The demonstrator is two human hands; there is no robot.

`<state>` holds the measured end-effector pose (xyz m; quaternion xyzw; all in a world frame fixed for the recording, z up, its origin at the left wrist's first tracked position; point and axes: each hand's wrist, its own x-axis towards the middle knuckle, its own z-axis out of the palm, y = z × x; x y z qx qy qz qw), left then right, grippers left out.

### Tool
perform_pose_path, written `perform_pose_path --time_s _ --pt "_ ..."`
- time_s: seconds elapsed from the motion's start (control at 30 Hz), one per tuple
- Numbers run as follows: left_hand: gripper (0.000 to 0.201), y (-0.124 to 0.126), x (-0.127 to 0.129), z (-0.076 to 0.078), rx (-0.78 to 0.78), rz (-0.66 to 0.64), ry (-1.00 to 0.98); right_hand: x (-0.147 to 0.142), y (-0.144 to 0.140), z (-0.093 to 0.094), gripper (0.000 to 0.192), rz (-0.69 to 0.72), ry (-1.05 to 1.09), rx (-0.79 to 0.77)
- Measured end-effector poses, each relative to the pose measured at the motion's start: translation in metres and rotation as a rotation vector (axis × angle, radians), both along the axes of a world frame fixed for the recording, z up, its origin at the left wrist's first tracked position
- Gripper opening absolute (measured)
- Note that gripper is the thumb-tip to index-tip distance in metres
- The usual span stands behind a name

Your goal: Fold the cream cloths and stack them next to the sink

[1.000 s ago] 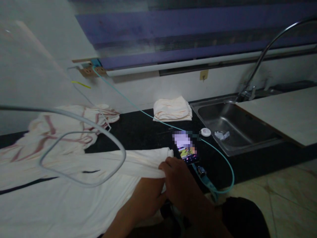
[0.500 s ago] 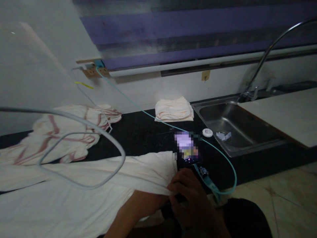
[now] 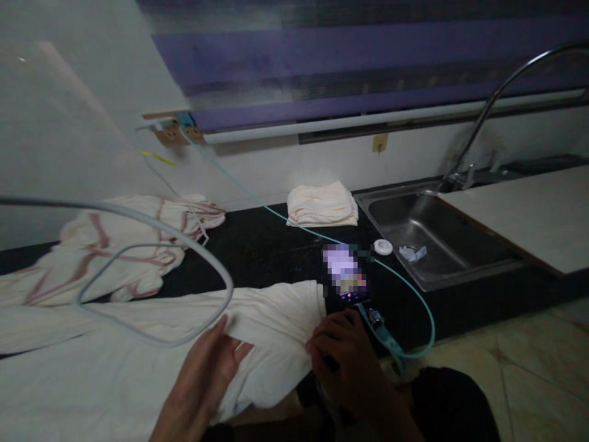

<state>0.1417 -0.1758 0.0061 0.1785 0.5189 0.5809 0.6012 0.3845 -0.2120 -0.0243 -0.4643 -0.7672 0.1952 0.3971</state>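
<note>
the dark bench (image 3: 271,245) runs left to right, with a sink (image 3: 442,236) at its far right. a large cream cloth (image 3: 138,356) covers the near left of the bench, its rolled end reaching toward the middle. the left hand (image 3: 202,374) lies flat on the cloth, fingers spread. the right hand (image 3: 345,356) grips the cloth's near edge, fingers curled and pinching the fabric. just beyond that hand lies a phone (image 3: 346,282), plugged into a teal cable (image 3: 414,307) that loops off the bench edge. a sharp pull on the cloth could likely snag the cable and drag the phone off the bench, since cloth, hand and phone sit so close together.
</note>
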Motion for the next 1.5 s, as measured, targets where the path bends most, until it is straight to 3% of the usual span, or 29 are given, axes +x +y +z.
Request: perform_pose_path --time_s 0.1,0.23,0.33,0.43,0.5,0.57,0.67,0.77,0.9,1.13,1.33,1.5 --pt "0.033 0.012 -0.001 0.010 -0.029 0.074 -0.126 -0.004 -0.001 0.005 0.013 -0.054 -0.072 -0.079" --pt "0.038 0.016 0.008 0.021 -0.077 0.140 -0.197 -0.025 -0.004 0.034 0.001 -0.185 -0.124 -0.113" --pt "0.044 0.014 0.014 0.024 -0.079 0.141 -0.215 -0.061 0.006 0.070 0.012 -0.238 0.073 0.011" --pt "0.049 0.011 0.012 0.020 -0.062 0.118 -0.248 -0.104 0.035 0.090 0.011 -0.145 0.277 0.027" --pt "0.051 0.009 0.008 0.014 -0.033 0.095 -0.256 -0.126 0.059 0.083 0.011 -0.185 0.303 -0.034" --pt "0.052 0.006 0.005 0.010 -0.001 0.063 -0.248 -0.136 0.080 0.062 0.011 -0.267 0.252 -0.118" --pt "0.052 -0.001 0.006 0.009 -0.008 0.041 -0.195 -0.134 0.096 0.027 0.013 -0.394 0.199 -0.179" --pt "0.051 -0.004 0.010 0.011 -0.006 0.107 -0.141 -0.127 0.096 0.006 0.014 -0.414 0.209 -0.164" --pt "0.053 -0.002 0.004 0.011 0.042 0.113 -0.250 -0.124 0.093 0.001 0.014 -0.419 0.162 -0.112" --pt "0.053 0.003 -0.036 0.008 0.139 0.191 -0.379 -0.121 0.099 0.000 0.011 -0.345 0.019 -0.115" --pt "0.042 0.014 -0.053 0.025 0.214 0.328 -0.250 -0.106 0.102 -0.005 0.009 -0.189 -0.026 -0.114" --pt "0.044 0.025 -0.064 0.043 0.227 0.368 -0.204 -0.104 0.101 -0.011 0.011 -0.198 -0.045 -0.042"
